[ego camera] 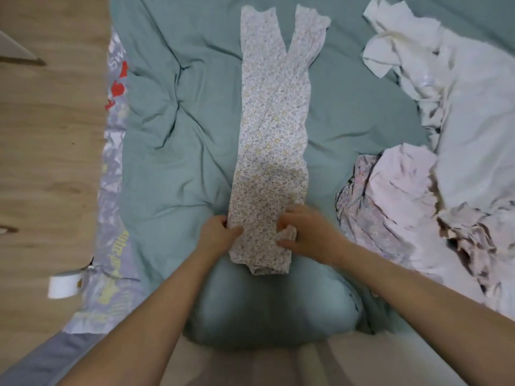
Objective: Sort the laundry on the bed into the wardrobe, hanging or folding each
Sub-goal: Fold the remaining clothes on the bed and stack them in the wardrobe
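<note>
Floral trousers (274,129), long, soft, flat on bed (172,112), both hands' fingers (232,232) pinching waistband.

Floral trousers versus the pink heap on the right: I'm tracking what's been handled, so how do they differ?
The floral trousers lie flat and straight down the middle of the bed; the pink heap sits crumpled at the right. The trousers are gripped at their near end by the left hand and right hand; no hand touches the heap. Both are pale and rest on the green cover.
</note>
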The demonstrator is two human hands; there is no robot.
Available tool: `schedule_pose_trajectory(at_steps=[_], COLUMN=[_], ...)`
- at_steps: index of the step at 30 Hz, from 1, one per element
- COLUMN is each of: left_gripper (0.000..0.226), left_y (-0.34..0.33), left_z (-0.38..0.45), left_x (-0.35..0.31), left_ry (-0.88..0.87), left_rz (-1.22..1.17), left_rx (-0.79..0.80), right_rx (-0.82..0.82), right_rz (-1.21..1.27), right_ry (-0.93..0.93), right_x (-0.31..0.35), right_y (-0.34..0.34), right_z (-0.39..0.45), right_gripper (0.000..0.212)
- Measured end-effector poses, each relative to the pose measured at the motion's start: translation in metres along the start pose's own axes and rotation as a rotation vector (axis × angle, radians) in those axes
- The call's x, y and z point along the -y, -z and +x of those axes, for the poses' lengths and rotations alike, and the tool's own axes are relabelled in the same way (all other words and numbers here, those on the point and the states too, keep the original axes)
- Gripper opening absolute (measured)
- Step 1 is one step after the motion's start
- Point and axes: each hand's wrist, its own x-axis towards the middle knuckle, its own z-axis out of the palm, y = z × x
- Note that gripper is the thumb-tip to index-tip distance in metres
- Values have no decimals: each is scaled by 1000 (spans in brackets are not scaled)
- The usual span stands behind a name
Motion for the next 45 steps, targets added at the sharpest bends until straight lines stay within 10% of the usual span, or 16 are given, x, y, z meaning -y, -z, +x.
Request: schedule_pose_trajectory(at_steps=[5,12,19,27,31,35,39,45], left_gripper=[10,5,13,8,21,41,32,45], left_y=[-5,-13,-35,-60,-58,-39,-13,-26], left_z=[-26,-34,-31,-47,-54,-42,-9,29], left_x=[-3,-26,0,-4,9,-8,-60,-101], left_ry=[270,406,151,281,247,114,-205,-258], left_rz=[-583,-992,-320,-577,-143,137,59,97], left_rx=[81,153,-153,2,-4,-54,-315,-363], right_rx=[-65,-408,-258,-77,86,-74,-532,-223], right_rz=[-381,-283,-553,-443,-367,-218,165,329], right_ry=[45,-42,454,408,374,267,-357,-425], right_x=[19,13,-17,-30,-31,-18,-26,-64], right_y=[-52,-47,-48,-57,-59,-24,23,51], right_z=[-20,-32,-44,-50,-63,-40,11,51], right_gripper=[50,15,18,15,11,24,29,45])
